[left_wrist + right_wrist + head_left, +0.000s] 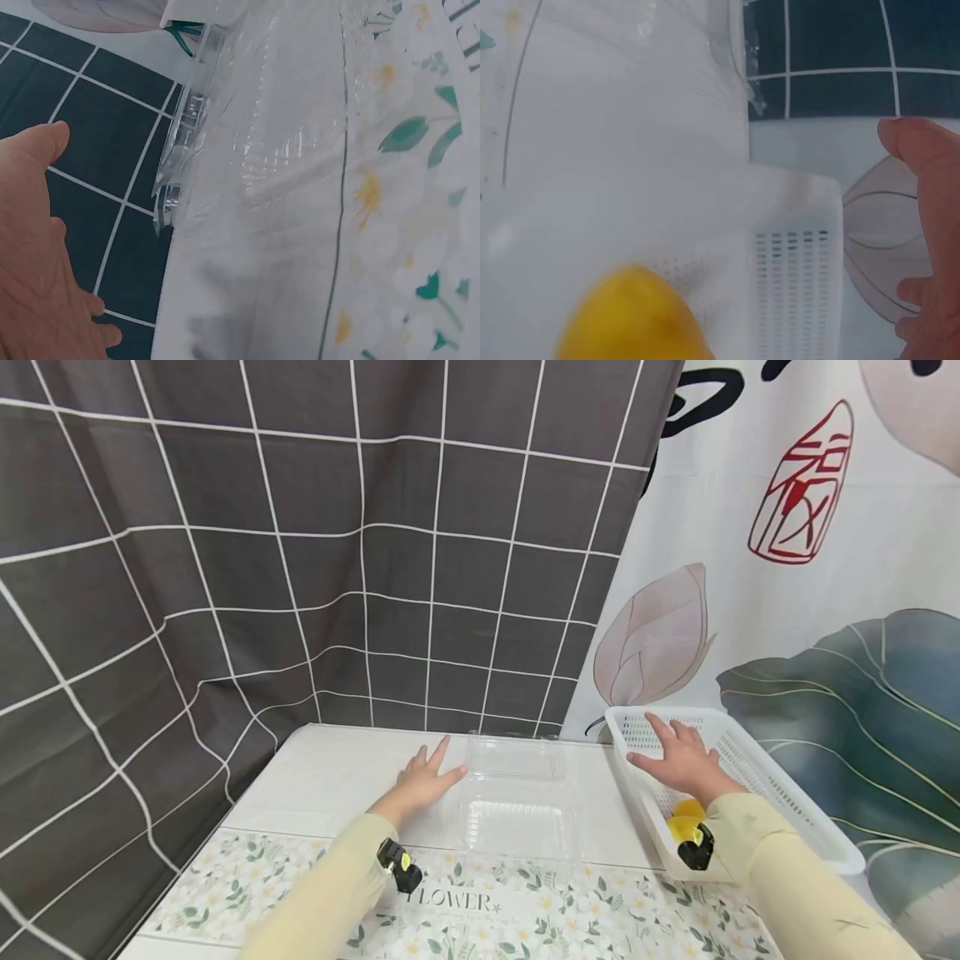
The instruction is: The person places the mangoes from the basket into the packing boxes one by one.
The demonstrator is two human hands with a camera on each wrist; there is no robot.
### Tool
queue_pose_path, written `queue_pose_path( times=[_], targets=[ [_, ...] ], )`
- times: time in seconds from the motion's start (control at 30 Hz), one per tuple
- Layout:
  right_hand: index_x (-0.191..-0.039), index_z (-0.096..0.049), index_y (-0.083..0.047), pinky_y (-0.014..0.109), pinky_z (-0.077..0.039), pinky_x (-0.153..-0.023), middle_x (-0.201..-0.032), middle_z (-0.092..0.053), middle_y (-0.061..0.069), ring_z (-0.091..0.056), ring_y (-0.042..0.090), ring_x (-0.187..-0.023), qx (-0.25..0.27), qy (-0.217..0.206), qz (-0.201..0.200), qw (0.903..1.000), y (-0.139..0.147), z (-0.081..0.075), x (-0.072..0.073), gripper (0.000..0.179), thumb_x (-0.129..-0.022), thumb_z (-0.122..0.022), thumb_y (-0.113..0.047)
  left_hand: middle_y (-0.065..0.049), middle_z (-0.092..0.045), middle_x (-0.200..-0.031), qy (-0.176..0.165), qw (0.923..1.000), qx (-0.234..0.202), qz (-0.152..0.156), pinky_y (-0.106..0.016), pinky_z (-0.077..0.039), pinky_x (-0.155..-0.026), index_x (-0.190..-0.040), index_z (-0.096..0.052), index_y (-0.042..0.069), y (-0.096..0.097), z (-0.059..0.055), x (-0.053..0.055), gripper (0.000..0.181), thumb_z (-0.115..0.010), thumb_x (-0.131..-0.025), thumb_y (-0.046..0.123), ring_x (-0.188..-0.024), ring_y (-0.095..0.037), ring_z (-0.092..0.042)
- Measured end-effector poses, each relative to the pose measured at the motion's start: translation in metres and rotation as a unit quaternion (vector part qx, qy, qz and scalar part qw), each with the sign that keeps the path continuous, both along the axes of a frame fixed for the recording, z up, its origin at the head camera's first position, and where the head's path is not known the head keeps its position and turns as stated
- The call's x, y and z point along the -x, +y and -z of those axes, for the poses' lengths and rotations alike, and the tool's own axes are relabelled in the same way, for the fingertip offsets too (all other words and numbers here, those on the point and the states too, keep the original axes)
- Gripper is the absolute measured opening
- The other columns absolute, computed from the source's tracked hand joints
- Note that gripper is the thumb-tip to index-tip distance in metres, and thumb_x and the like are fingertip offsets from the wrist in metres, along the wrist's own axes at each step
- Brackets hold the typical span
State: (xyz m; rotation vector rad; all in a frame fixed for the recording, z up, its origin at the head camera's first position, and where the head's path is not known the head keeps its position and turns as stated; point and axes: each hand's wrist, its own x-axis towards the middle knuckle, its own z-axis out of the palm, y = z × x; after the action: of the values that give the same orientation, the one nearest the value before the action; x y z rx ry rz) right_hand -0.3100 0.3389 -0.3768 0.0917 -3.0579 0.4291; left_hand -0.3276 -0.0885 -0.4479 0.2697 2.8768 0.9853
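Note:
A clear plastic clamshell box point(517, 831) lies unfolded on the table, its lid point(516, 758) laid back toward the dark curtain. Just left of the box is my left hand point(423, 783), fingers spread and holding nothing. My right hand point(681, 764) hovers over a white perforated basket point(783, 789), also with spread fingers and nothing in its grasp. Inside the basket, below the right wrist, sits a smooth, rounded yellow thing point(684, 821), partly hidden by the sleeve in the head view. The right wrist view shows its tapered yellow top point(634, 319) close up.
A flower-printed strip point(525, 918) runs along the near part of the white table point(337, 760). Behind and to the left hangs a dark gridded curtain point(480, 568). A white curtain with lotus prints point(720, 610) is behind the basket at the right.

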Motion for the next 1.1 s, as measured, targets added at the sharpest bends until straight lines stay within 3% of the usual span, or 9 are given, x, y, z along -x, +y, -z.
queue_pose_path(
  times=[0.17, 0.3, 0.5, 0.77, 0.93, 1.1],
  targets=[
    [-0.161, -0.014, -0.009, 0.089, -0.011, -0.102, -0.154, -0.012, 0.043, -0.01, 0.065, -0.139, 0.003, 0.003, 0.005, 1.0, 0.012, -0.005, -0.004, 0.097, -0.094, -0.057, -0.063, -0.035, -0.012, -0.162, -0.015, 0.9981, -0.06, 0.003, -0.076, -0.015, -0.114, -0.164, -0.012, 0.015, 0.005, 0.011, -0.007, 0.083, -0.044, -0.1, 0.057, -0.148, -0.055, -0.014],
    [-0.161, -0.013, -0.007, 0.091, -0.011, -0.098, -0.153, -0.011, 0.045, -0.011, 0.065, -0.138, 0.006, -0.003, 0.01, 0.9999, 0.023, -0.005, -0.01, 0.098, -0.093, -0.059, -0.062, -0.031, -0.012, -0.164, -0.031, 0.9915, -0.127, 0.005, -0.074, -0.017, -0.115, -0.164, -0.008, 0.013, 0.009, 0.025, -0.012, 0.083, -0.047, -0.101, 0.052, -0.15, -0.052, -0.014],
    [-0.16, -0.013, -0.005, 0.092, -0.012, -0.096, -0.151, -0.011, 0.046, -0.012, 0.067, -0.136, 0.006, -0.012, 0.018, 0.9997, 0.033, -0.006, -0.016, 0.099, -0.093, -0.061, -0.06, -0.024, -0.01, -0.167, -0.037, 0.9749, -0.219, -0.002, -0.071, -0.014, -0.118, -0.164, -0.004, 0.011, 0.013, 0.043, -0.017, 0.082, -0.048, -0.103, 0.043, -0.151, -0.048, -0.013],
    [-0.159, -0.016, -0.003, 0.092, -0.016, -0.095, -0.149, -0.014, 0.047, -0.016, 0.067, -0.133, -0.001, -0.02, 0.016, 0.9997, 0.048, -0.004, -0.022, 0.1, -0.091, -0.065, -0.058, -0.024, -0.007, -0.167, -0.06, 0.9492, -0.309, 0.002, -0.077, -0.007, -0.115, -0.164, 0.0, 0.019, 0.024, 0.051, -0.031, 0.074, -0.043, -0.106, 0.038, -0.15, -0.052, -0.009],
    [-0.155, -0.021, 0.003, 0.089, -0.023, -0.095, -0.146, -0.019, 0.049, -0.02, 0.068, -0.13, -0.01, -0.018, 0.002, 0.9998, 0.059, -0.003, -0.025, 0.097, -0.09, -0.067, -0.054, -0.024, -0.008, -0.167, -0.061, 0.9341, -0.351, 0.015, -0.072, -0.004, -0.118, -0.164, 0.002, 0.018, 0.032, 0.059, -0.04, 0.076, -0.045, -0.106, 0.034, -0.152, -0.049, -0.007],
    [-0.152, -0.024, 0.007, 0.085, -0.024, -0.101, -0.145, -0.022, 0.05, -0.022, 0.068, -0.129, -0.01, -0.026, -0.003, 0.9996, 0.065, -0.001, -0.027, 0.096, -0.089, -0.068, -0.052, -0.025, -0.003, -0.167, -0.062, 0.9198, -0.385, 0.04, -0.065, -0.001, -0.121, -0.163, 0.006, 0.011, 0.037, 0.061, -0.047, 0.077, -0.044, -0.107, 0.029, -0.153, -0.044, -0.003]
  ],
)
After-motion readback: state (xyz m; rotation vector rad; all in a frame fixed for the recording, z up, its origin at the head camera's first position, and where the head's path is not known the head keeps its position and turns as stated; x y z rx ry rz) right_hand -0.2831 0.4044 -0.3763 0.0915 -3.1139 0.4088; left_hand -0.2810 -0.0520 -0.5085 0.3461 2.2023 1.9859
